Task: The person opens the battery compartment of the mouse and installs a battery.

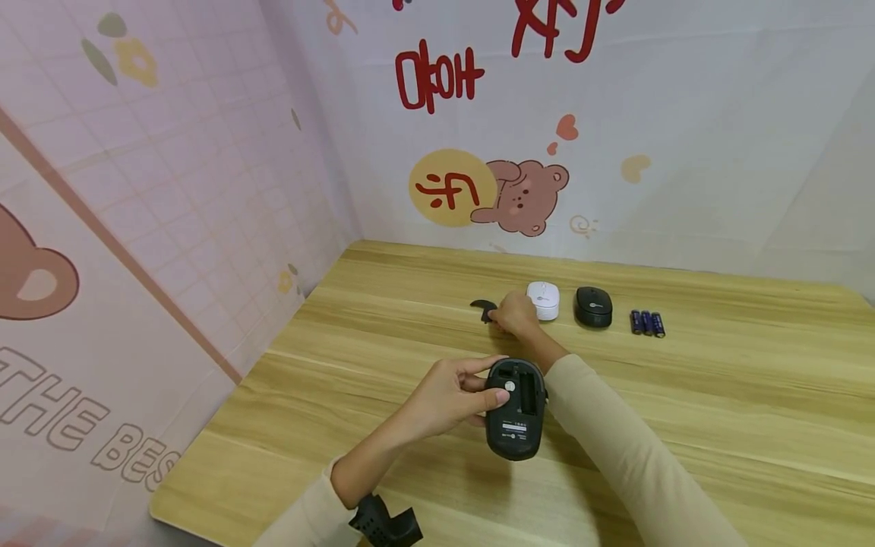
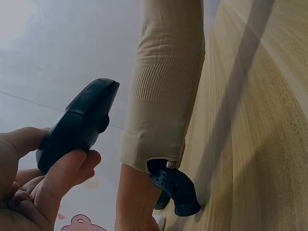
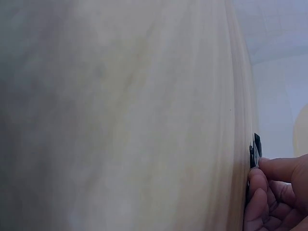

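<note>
A black computer mouse [image 1: 516, 425] is gripped in my left hand [image 1: 447, 395], between thumb and fingers, above the table. Its underside faces up in the head view, showing a label and an uncovered battery slot. The left wrist view shows the same mouse [image 2: 79, 120] from its side. Farther off, my right hand [image 1: 517, 313] pinches the edge of a curved black battery cover [image 1: 482, 305] at the tabletop. That cover [image 3: 257, 144] is partly hidden by the fingers in the right wrist view. Just right of that hand sits a white mouse [image 1: 543, 300].
A second black mouse [image 1: 593, 308] stands right of the white one. Several dark blue batteries [image 1: 646, 323] lie side by side farther right. The wooden table [image 1: 752, 365] meets a printed wall cloth [image 1: 683, 114] at its back and left.
</note>
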